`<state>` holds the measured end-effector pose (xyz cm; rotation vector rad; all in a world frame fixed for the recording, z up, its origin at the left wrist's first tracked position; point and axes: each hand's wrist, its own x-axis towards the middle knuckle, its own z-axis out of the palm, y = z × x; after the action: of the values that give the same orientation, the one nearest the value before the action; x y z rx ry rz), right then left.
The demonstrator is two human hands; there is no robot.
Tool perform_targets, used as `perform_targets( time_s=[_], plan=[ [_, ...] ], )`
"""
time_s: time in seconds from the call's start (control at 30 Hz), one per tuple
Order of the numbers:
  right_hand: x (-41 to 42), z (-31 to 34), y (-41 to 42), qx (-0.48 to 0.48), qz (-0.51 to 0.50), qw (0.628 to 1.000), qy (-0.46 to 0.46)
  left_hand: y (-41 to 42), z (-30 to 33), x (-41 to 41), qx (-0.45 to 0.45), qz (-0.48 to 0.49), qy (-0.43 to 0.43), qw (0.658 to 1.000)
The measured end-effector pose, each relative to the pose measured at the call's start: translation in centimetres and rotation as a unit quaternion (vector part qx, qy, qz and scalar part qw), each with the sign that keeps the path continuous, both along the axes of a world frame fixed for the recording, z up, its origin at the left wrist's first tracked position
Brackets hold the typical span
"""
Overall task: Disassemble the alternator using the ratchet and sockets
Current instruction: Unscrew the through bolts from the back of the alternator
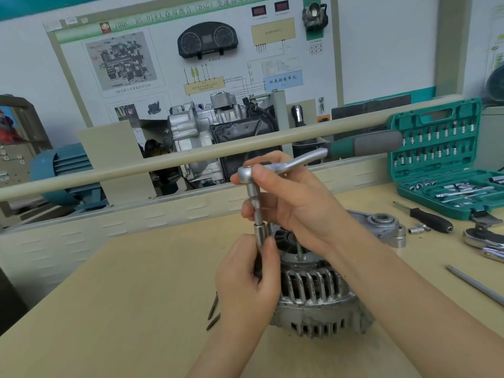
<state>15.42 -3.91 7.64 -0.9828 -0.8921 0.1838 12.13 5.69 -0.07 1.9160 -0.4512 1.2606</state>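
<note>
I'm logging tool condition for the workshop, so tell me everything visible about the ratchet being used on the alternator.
The shiny silver metal ratchet has a round head, a curved shank and a green-and-grey grip pointing up and right. A knurled silver extension bar drops upright from its head toward the grey ribbed alternator. The right hand holds the head and bar; the left hand grips the bar's lower end.

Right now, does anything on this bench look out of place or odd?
Mostly loose parts: two dark rusty bolts lie on the wooden bench left of the grey finned alternator, and a small silver socket sits outside the green case.
</note>
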Motion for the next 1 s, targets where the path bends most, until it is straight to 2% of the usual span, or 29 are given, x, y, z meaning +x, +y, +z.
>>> perform_targets(
  time_s=[0.1, 0.27, 0.43, 0.57, 0.8, 1.0],
  plan=[
    [-0.1, 0.0, 0.2, -0.004, -0.030, 0.999, -0.016, 0.6, 0.2, -0.1, 0.003, -0.020, 0.025, 0.999],
    [0.2, 0.0, -0.2, -0.011, 0.065, 0.998, 0.022, 3.3, 3.5, -0.8, 0.091, -0.081, 0.136, 0.983],
    [0.1, 0.3, -0.1, -0.054, 0.048, 0.997, 0.026, 4.0, 6.3, -2.0, 0.061, -0.153, 0.266, 0.950],
    [0.1, 0.4, -0.4, -0.059, 0.047, 0.996, 0.038, 3.2, 6.4, -2.3, -0.029, -0.244, 0.281, 0.928],
    [-0.2, 0.4, -0.2, -0.002, 0.019, 1.000, 0.009, 2.6, 6.6, -2.6, -0.023, -0.171, 0.240, 0.955],
    [-0.2, 0.3, -0.1, -0.025, 0.057, 0.998, 0.030, 3.2, 6.9, -2.8, -0.016, -0.225, 0.294, 0.929]
  ],
)
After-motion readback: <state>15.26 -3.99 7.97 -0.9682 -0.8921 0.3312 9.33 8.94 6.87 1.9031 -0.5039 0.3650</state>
